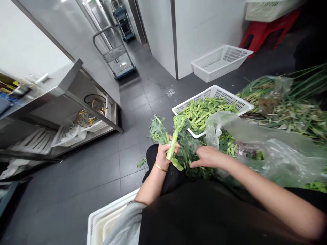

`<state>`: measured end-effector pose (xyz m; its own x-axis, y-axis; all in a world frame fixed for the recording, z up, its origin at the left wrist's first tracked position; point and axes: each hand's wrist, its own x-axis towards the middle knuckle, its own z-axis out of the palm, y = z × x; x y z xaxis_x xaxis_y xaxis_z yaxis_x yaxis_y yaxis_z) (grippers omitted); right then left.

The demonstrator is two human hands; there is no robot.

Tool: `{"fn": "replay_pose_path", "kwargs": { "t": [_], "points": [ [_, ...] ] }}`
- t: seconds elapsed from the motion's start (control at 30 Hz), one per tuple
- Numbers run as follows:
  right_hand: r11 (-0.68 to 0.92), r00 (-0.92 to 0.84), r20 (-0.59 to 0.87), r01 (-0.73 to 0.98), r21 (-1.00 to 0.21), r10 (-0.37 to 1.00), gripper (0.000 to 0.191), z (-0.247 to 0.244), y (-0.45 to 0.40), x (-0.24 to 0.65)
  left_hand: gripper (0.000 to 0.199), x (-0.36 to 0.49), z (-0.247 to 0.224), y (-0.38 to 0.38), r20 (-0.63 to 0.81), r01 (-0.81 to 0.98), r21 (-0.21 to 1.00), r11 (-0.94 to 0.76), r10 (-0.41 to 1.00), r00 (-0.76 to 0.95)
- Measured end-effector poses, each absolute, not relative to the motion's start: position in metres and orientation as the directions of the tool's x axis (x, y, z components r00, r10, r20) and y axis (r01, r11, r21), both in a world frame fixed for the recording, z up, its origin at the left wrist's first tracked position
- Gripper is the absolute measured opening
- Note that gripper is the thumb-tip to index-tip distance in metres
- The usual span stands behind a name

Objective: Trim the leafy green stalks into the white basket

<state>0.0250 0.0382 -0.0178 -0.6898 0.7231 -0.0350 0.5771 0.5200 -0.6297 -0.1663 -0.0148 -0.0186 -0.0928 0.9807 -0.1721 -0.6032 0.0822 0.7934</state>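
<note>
My left hand point(164, 152), with a gold bracelet at the wrist, is closed round green leafy stalks point(173, 144); one thick pale stem points down past the palm. To its right my right hand point(208, 157) is over dark green leaves point(187, 149) on my lap; its thumb and a finger look apart, and nothing can be made out between them. Just beyond the hands, a white slotted basket point(245, 106) holds many cut green stalks point(201, 112). A clear plastic bag point(278, 163) with more greens lies beside my right forearm.
Spring onions point(301, 115) are heaped at the right. Behind the basket stand another white basket point(212, 68) and a red stool point(270, 29). A steel table point(63, 85) with a lower shelf is at left, a trolley point(114, 54) farther back. White trays point(95, 221) sit at bottom left.
</note>
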Motion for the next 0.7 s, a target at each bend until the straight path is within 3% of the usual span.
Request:
{"fn": "replay_pose_path", "kwargs": {
  "t": [0.1,0.23,0.33,0.43,0.5,0.57,0.63,0.7],
  "points": [
    [0.437,-0.629,-0.063,0.605,-0.665,0.775,0.037,0.01,0.069,0.018,0.046,-0.162,-0.024,-0.026,-0.176,-0.476,0.873,0.106,0.979,-0.104],
    [0.464,-0.526,0.128,0.579,-0.67,0.841,0.037,0.032,0.071,-0.001,0.037,-0.147,-0.028,-0.032,-0.184,-0.295,0.946,0.132,0.971,-0.156],
    [0.651,-0.542,0.37,0.544,-0.529,0.755,0.034,0.025,0.043,-0.001,0.035,-0.138,-0.025,-0.028,-0.205,-0.398,0.911,0.107,0.955,-0.213],
    [0.763,-0.678,0.408,0.367,-0.533,0.612,0.034,0.013,0.017,0.015,0.034,-0.138,-0.019,-0.02,-0.254,-0.6,0.795,0.09,0.948,-0.194],
    [0.62,-0.689,0.264,0.336,-0.709,0.675,0.032,0.007,0.018,0.025,0.035,-0.144,-0.017,-0.017,-0.253,-0.69,0.716,0.109,0.961,-0.112],
    [0.281,-0.641,0.015,0.316,-0.906,0.767,0.04,0.004,0.032,0.027,0.038,-0.149,-0.018,-0.018,-0.232,-0.727,0.673,0.136,0.972,-0.033],
    [-0.042,-0.615,-0.175,0.224,-0.974,0.769,0.051,0.002,0.052,0.02,0.041,-0.15,-0.022,-0.02,-0.227,-0.723,0.671,0.168,0.974,0.016],
    [-0.125,-0.594,-0.216,0.191,-0.974,0.775,0.053,0.002,0.067,0.008,0.044,-0.146,-0.024,-0.023,-0.238,-0.694,0.692,0.201,0.97,0.044]
  ]
}}
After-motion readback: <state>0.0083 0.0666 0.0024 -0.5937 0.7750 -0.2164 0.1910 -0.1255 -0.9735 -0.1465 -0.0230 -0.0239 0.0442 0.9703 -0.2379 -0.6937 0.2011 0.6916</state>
